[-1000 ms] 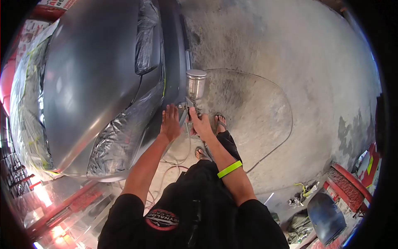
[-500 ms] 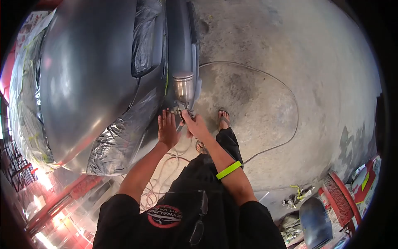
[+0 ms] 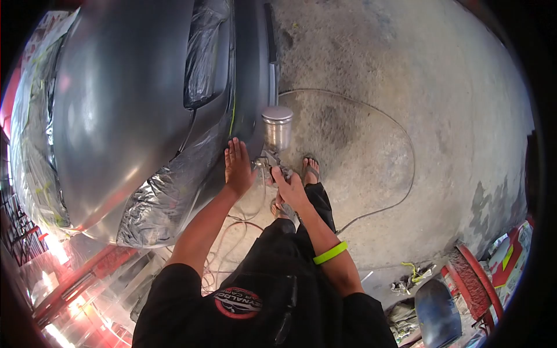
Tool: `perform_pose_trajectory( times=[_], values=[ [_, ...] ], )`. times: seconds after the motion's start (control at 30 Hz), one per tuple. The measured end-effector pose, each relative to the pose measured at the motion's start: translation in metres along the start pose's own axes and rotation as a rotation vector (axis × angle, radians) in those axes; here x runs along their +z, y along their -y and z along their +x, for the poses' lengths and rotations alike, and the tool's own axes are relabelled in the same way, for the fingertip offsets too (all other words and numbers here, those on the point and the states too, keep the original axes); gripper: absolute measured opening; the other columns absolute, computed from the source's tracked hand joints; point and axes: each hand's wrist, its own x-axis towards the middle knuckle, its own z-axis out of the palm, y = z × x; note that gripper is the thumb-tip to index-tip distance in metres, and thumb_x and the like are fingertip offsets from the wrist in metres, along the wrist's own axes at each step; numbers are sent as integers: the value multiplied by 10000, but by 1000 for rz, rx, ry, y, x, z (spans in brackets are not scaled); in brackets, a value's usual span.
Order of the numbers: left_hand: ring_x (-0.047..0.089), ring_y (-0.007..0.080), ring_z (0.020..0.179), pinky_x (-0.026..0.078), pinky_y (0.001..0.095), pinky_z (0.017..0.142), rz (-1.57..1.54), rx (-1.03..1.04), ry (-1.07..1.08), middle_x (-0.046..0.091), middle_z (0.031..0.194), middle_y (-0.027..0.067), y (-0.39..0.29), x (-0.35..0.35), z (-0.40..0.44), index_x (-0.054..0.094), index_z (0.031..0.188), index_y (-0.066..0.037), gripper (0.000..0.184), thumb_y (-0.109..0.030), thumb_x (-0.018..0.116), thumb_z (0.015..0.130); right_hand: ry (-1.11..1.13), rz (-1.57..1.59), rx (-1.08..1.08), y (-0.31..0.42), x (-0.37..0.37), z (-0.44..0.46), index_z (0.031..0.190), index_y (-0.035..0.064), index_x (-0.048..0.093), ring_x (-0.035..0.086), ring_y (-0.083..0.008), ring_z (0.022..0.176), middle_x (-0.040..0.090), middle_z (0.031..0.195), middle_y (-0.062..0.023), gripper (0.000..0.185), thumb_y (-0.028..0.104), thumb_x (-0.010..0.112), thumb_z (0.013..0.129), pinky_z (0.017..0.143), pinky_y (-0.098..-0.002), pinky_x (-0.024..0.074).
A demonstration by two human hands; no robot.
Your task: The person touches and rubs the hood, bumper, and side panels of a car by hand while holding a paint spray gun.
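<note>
My right hand (image 3: 288, 187) is wrapped round the handle of a metal spray gun (image 3: 268, 159), whose silver cup (image 3: 277, 127) stands upright above it. The gun's nozzle points left, toward the edge of the grey car bumper (image 3: 248, 104). Just left of the nozzle is my left hand (image 3: 238, 168), its fingers stretched out and the palm turned toward the bumper's side; whether it touches is not clear. Plastic film covers the headlight (image 3: 156, 206) and the grille opening (image 3: 203, 64) of the grey car body (image 3: 122, 93).
An air hose (image 3: 409, 145) loops over the concrete floor (image 3: 371, 174) to the right of my feet (image 3: 311, 169). More hoses (image 3: 223, 243) lie behind my left arm. A red stand (image 3: 87, 278) is at the lower left; a dark blue panel (image 3: 438, 313) lies lower right.
The spray gun in my right hand moved left over the bumper edge, then back right and slightly nearer my body. My left hand stayed beside the bumper with small shifts.
</note>
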Motion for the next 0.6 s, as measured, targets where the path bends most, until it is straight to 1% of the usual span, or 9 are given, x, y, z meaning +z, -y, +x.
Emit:
perform_pose_trajectory(
  times=[0.07,0.17,0.23,0.33,0.47,0.57,0.6],
  values=[
    [76,489,1559,123,551,1266,-40,-53,-37,63,1657,356,-8,6,22,129,1567,145,1092,-449,741,883,-50,-11,26,2,-8,-6,893,20,680,547,-119,392,578,534,-30,571,561,560,1031,392,-265,429],
    [57,493,1560,121,551,1266,-66,-142,-97,39,1653,368,-22,9,53,86,1570,149,1109,-463,722,898,-33,3,-31,14,-25,-15,897,26,681,546,-115,392,559,514,-25,569,568,564,1026,396,-258,420],
    [48,498,1559,120,552,1266,-74,-172,-141,24,1653,372,-25,17,67,61,1572,148,1127,-474,717,898,-59,-8,-50,5,-32,-8,900,31,682,543,-108,397,556,512,-24,568,572,563,1026,402,-254,417],
    [24,520,1552,101,558,1262,18,-132,22,-1,1649,380,-23,6,45,42,1567,158,1166,-484,732,879,-45,-36,-5,9,-40,-10,899,38,675,542,-95,407,538,509,-11,568,579,560,1024,413,-248,413],
    [47,518,1550,125,555,1262,141,-108,217,45,1649,378,-12,-11,-6,74,1572,152,1174,-525,725,869,-41,-9,17,19,-37,-13,892,37,654,536,-78,418,534,546,10,540,555,579,1025,423,-244,408],
    [70,510,1550,150,554,1259,216,-121,342,87,1647,373,-13,-45,-39,109,1574,145,1174,-552,723,857,19,-8,15,14,-41,-12,1097,-40,646,546,-94,490,607,730,-20,554,507,627,1009,438,-291,429],
    [75,506,1550,155,556,1257,221,-128,369,99,1646,371,-13,-56,-52,121,1575,142,1170,-555,725,854,28,-10,33,16,-43,-14,1102,-40,646,544,-89,496,602,732,-18,546,498,629,1010,441,-289,428]
  ],
)
